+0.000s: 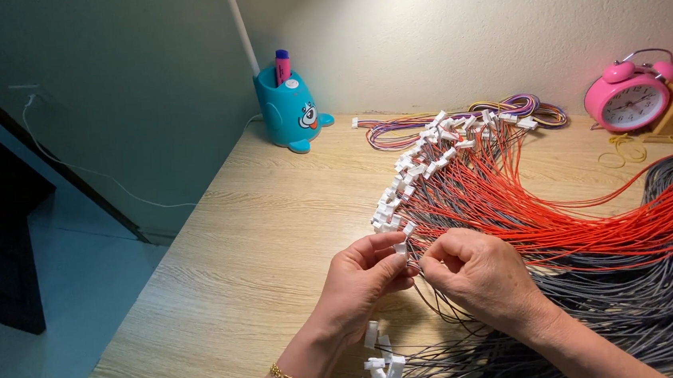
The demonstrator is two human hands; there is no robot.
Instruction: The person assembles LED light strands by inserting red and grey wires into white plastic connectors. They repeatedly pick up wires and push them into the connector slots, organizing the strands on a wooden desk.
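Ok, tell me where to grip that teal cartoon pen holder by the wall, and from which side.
Take the teal pen holder around its rounded body, probably from the front right, the open desk side. It stands upright with a marker poking out the top, the wall sits close behind, and a white lamp stem rises just behind its left edge.
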